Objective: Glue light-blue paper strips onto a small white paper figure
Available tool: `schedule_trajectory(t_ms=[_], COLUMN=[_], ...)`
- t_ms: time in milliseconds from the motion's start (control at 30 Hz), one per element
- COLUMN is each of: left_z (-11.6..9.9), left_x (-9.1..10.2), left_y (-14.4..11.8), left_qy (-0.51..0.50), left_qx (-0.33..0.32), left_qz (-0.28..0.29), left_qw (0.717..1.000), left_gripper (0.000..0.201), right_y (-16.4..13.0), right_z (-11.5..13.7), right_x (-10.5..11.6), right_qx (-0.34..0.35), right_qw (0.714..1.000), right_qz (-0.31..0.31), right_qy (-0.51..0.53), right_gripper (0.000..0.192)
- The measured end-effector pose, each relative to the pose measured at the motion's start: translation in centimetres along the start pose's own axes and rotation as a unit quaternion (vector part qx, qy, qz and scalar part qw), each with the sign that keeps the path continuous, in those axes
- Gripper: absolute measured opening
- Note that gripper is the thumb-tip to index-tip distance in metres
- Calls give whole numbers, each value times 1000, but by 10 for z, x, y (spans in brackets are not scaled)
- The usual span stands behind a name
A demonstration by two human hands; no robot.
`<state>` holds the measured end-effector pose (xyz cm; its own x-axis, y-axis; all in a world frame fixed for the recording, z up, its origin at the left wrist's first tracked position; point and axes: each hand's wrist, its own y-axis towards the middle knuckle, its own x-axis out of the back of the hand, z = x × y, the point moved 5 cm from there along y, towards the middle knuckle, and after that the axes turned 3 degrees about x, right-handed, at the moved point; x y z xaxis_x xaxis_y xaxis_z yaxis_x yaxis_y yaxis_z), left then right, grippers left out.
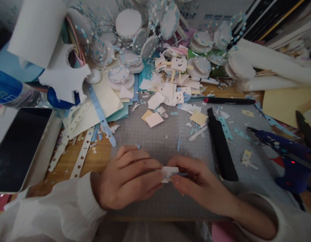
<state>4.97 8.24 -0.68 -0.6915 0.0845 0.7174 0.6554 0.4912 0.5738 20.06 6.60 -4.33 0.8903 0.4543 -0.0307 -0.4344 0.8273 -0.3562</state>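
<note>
Here, near the front edge of the desk, the left hand (127,178) and right hand (195,183) pinch a small white paper piece (168,173) between their fingertips, just above the grey cutting mat (170,141). A black knife (221,148) lies just right of the hands; a blue glue gun (289,158) rests toward the right edge.

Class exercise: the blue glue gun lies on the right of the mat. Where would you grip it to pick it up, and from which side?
Grip the glue gun by its thick handle, probably coming from the right and near side. Its narrow nozzle points left and away, and a red light on the body suggests it may be hot.
</note>
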Motion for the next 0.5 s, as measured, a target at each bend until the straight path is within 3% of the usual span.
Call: schedule_trajectory(t_ms=[233,400,500], left_z=[1,6,10], left_x=[-1,0,1], left_y=[0,2,3], left_qy=[-2,-41,-68], left_qx=[15,68,105], left_qz=[5,18,15], left_qw=[1000,997,992], left_gripper=[27,31,32], right_y=[-1,-2,-5], right_z=[-1,0,-2], right_x=[0,1,5], right_qx=[2,20,38], right_qw=[1000,1000,999], right_qz=[5,15,7], right_qy=[-13,1,14], right_gripper=[12,5,16])
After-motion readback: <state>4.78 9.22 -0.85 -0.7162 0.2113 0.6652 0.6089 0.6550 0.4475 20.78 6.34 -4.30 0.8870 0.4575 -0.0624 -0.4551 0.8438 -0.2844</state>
